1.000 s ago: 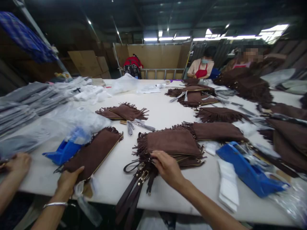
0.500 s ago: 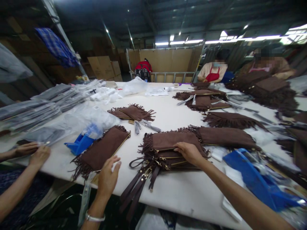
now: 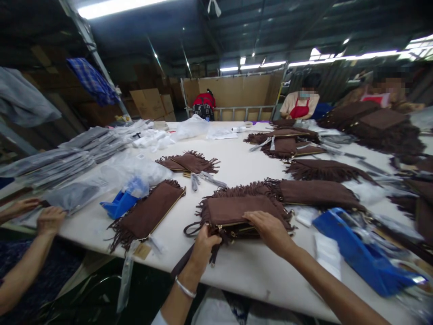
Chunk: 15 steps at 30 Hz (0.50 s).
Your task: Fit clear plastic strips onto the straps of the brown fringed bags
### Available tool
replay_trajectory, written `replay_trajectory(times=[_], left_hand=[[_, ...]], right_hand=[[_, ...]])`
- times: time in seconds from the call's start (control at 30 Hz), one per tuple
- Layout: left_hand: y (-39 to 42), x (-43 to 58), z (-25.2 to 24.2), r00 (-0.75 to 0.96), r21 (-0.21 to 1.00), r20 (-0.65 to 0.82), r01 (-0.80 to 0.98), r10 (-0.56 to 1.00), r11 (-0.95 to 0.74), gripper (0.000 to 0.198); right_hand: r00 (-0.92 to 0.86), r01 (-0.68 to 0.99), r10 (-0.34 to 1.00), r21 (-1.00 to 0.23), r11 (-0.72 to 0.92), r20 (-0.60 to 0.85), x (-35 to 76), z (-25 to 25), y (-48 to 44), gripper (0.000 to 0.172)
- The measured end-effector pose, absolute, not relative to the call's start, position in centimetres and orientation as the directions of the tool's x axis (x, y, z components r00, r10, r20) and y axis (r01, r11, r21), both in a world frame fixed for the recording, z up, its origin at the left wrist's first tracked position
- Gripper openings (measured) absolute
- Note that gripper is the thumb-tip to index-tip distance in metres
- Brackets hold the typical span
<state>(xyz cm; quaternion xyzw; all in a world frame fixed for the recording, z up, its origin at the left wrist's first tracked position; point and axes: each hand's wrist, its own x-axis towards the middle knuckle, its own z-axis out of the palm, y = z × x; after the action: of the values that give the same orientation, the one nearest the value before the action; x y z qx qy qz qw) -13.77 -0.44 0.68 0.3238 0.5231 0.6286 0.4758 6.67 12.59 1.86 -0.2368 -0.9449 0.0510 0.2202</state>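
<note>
In front of me lies a small stack of brown fringed clutch bags (image 3: 233, 208), with gold zips along the near edge and wrist straps at the left corner. My left hand (image 3: 203, 248) is closed at that corner, thumb and fingers pinching the top bag by the strap fittings; exactly what lies between the fingertips is partly hidden. My right hand (image 3: 269, 230) holds the near zip edge of the top bag, fingers over it and thumb out of sight. Left of the stack, another brown fringed bag (image 3: 150, 210) lies flat, with a plastic-wrapped strap (image 3: 126, 282) hanging over the table edge.
A blue bin (image 3: 358, 253) stands to my right and a smaller blue holder (image 3: 118, 204) to the left. More brown bags (image 3: 287, 140) lie at right. Plastic-wrapped bags (image 3: 50, 160) are piled at far left, near a co-worker's hands (image 3: 49, 221). Other people stand across the table.
My left hand has moved right, from beside the left bag to the stack's left corner, and closed there. My right hand stays at the zip edge. The view has shifted slightly.
</note>
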Motion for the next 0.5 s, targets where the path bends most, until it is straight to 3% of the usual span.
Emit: replay_trajectory(times=[0.07,0.17,0.37,0.5], left_hand=[[-1.5,-14.1,0.6,-0.332,0.864,-0.152,-0.502,0.931,-0.038,0.037],[-2.4,-14.2,0.9,-0.36,0.758,-0.243,-0.649,0.901,-0.055,0.04],[-1.5,-13.6,0.0,-0.522,0.824,-0.303,-0.564,0.798,-0.056,0.038],[-1.4,-13.9,-1.2,-0.575,0.881,-0.341,-0.472,0.743,0.039,0.043]], right_hand=[[-0.795,0.432,0.469,-0.183,0.883,0.385,7.1,0.8,12.4,0.04],[-0.756,0.433,0.489,-0.226,0.872,0.435,7.2,0.5,12.3,0.04],[-0.709,0.385,0.495,-0.312,0.869,0.503,7.0,1.2,12.3,0.037],[-0.682,0.393,0.535,-0.367,0.843,0.498,7.1,0.9,12.2,0.036]])
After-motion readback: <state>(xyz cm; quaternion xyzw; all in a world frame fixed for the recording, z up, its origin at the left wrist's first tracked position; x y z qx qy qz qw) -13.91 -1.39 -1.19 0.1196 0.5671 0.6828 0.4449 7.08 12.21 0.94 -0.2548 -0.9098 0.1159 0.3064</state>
